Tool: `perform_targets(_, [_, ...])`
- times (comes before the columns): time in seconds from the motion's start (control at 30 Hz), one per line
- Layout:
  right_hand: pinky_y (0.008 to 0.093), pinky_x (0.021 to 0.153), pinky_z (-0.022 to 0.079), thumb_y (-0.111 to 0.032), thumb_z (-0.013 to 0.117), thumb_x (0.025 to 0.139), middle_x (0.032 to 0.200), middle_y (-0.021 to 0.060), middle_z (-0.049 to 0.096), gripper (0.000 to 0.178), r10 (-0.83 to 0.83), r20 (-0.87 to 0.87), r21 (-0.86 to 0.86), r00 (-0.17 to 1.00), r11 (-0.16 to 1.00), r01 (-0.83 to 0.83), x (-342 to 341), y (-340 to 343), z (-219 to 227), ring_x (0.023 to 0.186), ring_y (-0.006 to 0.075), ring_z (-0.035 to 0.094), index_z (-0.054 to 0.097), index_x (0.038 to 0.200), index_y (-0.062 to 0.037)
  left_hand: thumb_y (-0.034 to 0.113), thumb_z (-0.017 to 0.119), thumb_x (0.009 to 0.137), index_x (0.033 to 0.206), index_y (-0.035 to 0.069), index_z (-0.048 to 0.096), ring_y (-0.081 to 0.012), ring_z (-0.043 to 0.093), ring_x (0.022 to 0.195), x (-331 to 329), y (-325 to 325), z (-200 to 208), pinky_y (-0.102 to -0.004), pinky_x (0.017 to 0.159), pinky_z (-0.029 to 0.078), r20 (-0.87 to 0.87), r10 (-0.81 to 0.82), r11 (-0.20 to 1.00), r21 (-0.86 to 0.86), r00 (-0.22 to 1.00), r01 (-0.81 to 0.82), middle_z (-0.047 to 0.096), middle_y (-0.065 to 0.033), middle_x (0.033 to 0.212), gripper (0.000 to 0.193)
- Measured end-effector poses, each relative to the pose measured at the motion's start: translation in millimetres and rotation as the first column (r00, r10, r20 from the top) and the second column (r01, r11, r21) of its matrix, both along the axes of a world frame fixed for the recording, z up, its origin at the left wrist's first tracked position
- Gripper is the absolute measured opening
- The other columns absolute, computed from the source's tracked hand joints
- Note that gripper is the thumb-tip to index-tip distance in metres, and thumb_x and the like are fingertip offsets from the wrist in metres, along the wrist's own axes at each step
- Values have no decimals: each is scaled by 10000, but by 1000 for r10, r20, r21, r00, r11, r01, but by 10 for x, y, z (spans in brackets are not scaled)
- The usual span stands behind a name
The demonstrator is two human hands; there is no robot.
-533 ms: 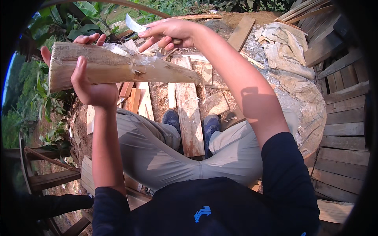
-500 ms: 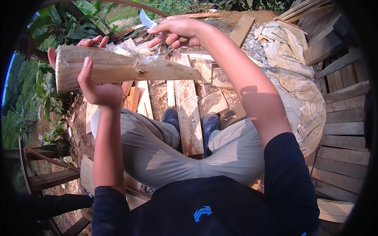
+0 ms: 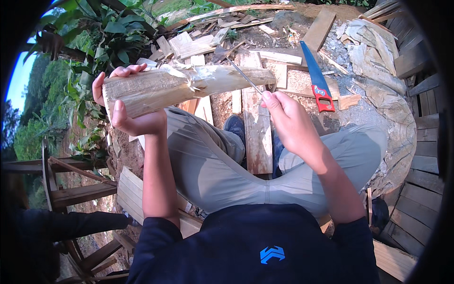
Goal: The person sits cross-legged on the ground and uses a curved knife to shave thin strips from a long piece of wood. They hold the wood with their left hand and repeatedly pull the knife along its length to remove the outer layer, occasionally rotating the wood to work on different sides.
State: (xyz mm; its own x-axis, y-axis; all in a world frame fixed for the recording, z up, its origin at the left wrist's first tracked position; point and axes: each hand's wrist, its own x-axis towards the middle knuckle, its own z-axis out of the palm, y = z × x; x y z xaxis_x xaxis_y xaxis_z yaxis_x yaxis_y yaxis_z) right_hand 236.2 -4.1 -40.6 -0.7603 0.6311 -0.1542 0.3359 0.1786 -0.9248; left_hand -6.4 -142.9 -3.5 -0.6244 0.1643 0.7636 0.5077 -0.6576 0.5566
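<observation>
A thick, tapered piece of pale wood [image 3: 153,90] lies almost level in front of me, its narrow end to the right. My left hand [image 3: 139,122] grips its broad left end, thumb on the near side and fingers over the far side. Raised shavings [image 3: 191,78] curl from its upper middle. In my right hand [image 3: 295,120] is a knife [image 3: 243,74], its handle mostly hidden by the fingers. Its thin blade, seen nearly edge-on, points up and left across the narrow part of the wood; whether it touches the wood I cannot tell.
A handsaw [image 3: 316,71] with blue blade and red handle lies beyond my right hand. A plank [image 3: 257,137] runs between my feet, amid offcuts [image 3: 189,45] and chips. Wooden slats [image 3: 421,165] stand at right; a person's dark-clothed limb [image 3: 85,225] is at lower left.
My right hand has come down and right from above the wood, still with the knife, uncovering the handsaw. The view has shifted; my left hand keeps its grip on the wood.
</observation>
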Motion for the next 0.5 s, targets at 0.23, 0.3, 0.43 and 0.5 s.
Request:
perform_targets(0.23, [439, 711, 473, -447, 408, 1072, 733, 208, 626, 548, 43, 89, 13, 995, 999, -45, -161, -526, -204, 727, 372, 608, 618, 882, 22, 303, 574, 704, 1330, 140, 330, -400, 592, 1143, 560, -267, -366, -579, 1080, 421, 123, 154, 987, -55, 980, -149, 531, -179, 1135, 691])
perform_targets(0.3, [433, 665, 462, -433, 418, 1074, 682, 192, 606, 530, 25, 93, 58, 995, 998, -30, -170, -627, -382, 663, 382, 578, 587, 844, 13, 269, 582, 711, 1361, 163, 273, -432, 556, 1224, 732, -416, -500, -602, 1108, 399, 118, 174, 978, -133, 978, -158, 518, -195, 1212, 728])
perform_targets(0.43, [525, 637, 460, -378, 428, 1081, 680, 260, 612, 474, 132, 176, 132, 976, 979, -156, -4, -858, -390, 666, 485, 586, 585, 870, 16, 222, 623, 715, 1368, 229, 267, -446, 525, 1248, 998, -754, -681, -640, 1127, 372, 192, 107, 987, -137, 976, -82, 481, -190, 1266, 744])
perform_targets(0.5, [543, 625, 480, -374, 439, 1077, 693, 264, 632, 459, 106, 248, 281, 963, 943, -176, 11, -892, -426, 671, 483, 618, 597, 902, 20, 205, 623, 702, 1380, 243, 260, -427, 521, 1242, 969, -847, -795, -641, 1130, 366, 183, 66, 990, -137, 981, -41, 473, -185, 1254, 770])
